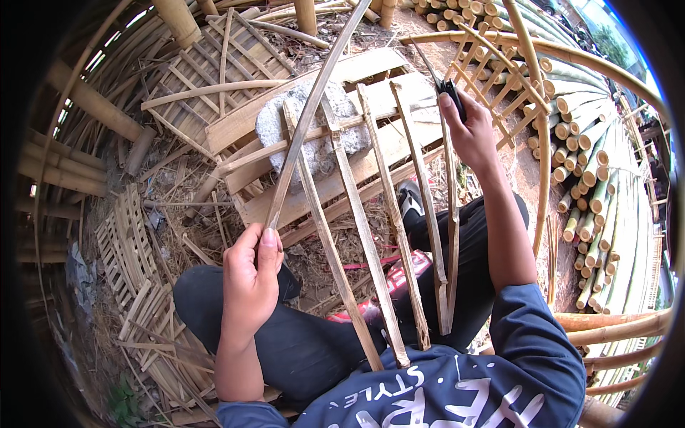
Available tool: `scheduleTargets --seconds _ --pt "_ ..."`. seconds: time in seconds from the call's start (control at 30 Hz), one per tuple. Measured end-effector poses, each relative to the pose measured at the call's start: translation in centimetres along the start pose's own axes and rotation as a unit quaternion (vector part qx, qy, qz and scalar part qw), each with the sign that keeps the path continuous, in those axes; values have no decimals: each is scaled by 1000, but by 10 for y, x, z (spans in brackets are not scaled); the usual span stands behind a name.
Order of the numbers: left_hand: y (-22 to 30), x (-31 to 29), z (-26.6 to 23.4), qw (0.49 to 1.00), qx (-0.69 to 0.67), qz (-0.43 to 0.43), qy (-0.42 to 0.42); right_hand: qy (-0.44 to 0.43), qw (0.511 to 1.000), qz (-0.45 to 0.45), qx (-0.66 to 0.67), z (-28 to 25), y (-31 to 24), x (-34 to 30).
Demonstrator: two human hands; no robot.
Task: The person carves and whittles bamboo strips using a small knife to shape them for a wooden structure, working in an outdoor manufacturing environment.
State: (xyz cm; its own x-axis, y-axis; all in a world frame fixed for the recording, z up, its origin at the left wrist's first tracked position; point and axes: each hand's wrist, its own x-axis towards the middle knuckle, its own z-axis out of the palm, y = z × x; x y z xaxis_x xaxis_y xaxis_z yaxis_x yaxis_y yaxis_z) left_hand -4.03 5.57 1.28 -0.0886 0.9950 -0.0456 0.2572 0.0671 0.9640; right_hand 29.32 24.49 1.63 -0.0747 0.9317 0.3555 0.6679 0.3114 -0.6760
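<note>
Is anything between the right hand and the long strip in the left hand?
Yes, in this view lattice slats lie between the right hand and the bamboo strip; whether they sit lower is unclear.

The long strip (330, 64) runs off the top edge, and the right hand (472, 133) partly hides a probable knife (451, 98).

We find white printed lettering (407, 380) on the person's dark blue shirt (546, 342): one row of small capitals and, beside it, larger characters partly cut off at the lower edge. On the red item (409, 277) near the legs, we cannot read the pale marks.
</note>
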Motion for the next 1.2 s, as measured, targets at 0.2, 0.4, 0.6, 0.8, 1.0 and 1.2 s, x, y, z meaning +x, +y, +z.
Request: scheduleTargets --seconds 0.2,0.4,0.6,0.8,1.0,1.2 --pt "-10 3 19 1000 -1 -3 -28 -166 979 -121 -16 26 -52 -28" --pt "-4 3 41 998 -15 4 -54 -157 956 -246 -38 42 -72 -48" --pt "0 7 47 994 83 71 -16 -157 955 -232 -95 37 -72 -50" --pt "6 7 46 982 143 124 9 -122 953 -247 -127 31 -71 -48" --pt "16 6 45 988 122 100 -5 -85 949 -265 -151 23 -68 -45" --pt "17 4 42 992 88 91 -20 -25 952 -263 -158 18 -67 -37"
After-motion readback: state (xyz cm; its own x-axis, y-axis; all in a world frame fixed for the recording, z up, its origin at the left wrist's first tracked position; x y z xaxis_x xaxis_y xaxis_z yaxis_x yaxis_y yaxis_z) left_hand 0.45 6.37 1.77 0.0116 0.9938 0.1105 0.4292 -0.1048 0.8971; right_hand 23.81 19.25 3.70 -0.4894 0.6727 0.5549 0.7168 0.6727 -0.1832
